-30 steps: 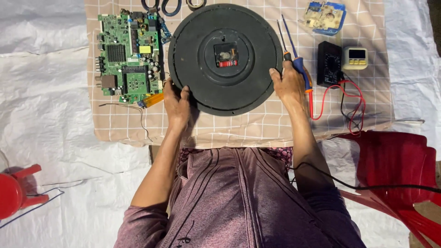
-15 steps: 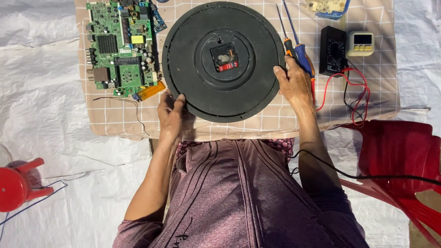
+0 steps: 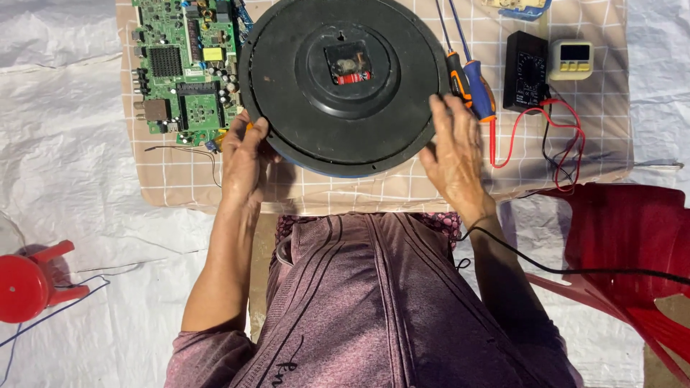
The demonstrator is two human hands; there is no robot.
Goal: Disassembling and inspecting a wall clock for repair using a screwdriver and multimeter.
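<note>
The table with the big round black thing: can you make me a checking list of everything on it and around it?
Surface: small table under a beige checked cloth.
Job's things: large round black plastic clock back, face down, with a square movement at its centre.
Clutter: green circuit board; orange-handled screwdriver and blue-handled screwdriver; black multimeter; small cream box with a display.
Hands: left hand grips the clock's rim; right hand is open at the opposite edge.
Cables: red and black test leads; black cord.
Surroundings: white sheeting; red plastic chair; red stool.
</note>
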